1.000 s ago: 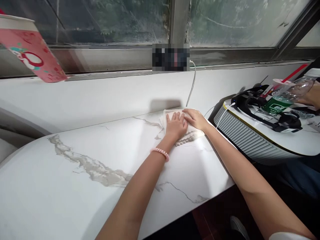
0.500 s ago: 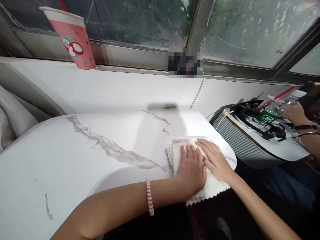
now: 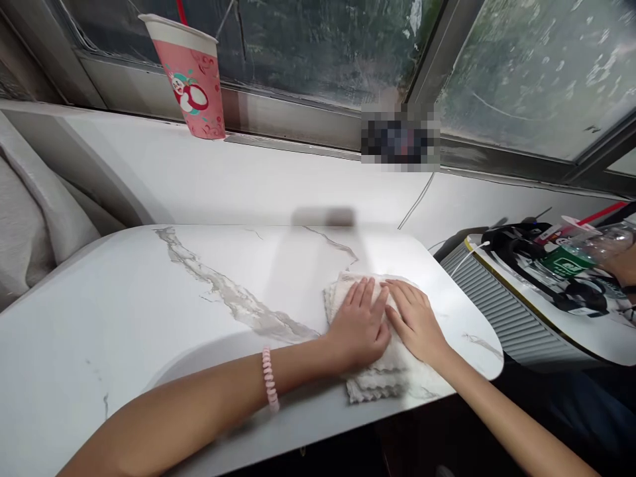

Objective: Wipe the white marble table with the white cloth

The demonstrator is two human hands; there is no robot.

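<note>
A folded white cloth (image 3: pixel 373 387) with a zigzag edge lies on the white marble-patterned table (image 3: pixel 218 371), near its right end. My left hand (image 3: pixel 358 326), with a pink coil band on the wrist, rests flat on the cloth with fingers stretched out. Beside it, my right hand (image 3: pixel 416 324) also lies flat, fingers extended over the cloth's right part. Both palms face down, and the hands are close together. Part of the cloth is hidden under them.
A pink paper cup (image 3: pixel 196 86) with a red straw stands on the window ledge. At right, a second table (image 3: pixel 517 318) holds a black headset-like device, a plastic bottle (image 3: pixel 569 262) and cables; another person's hand (image 3: pixel 621 265) is by the bottle. Grey fabric (image 3: pixel 30 199) hangs at left.
Both hands and the cloth have moved left along the table, away from its right end. The cloth's lower edge now lies on the tabletop instead of overhanging. The camera view has shifted.
</note>
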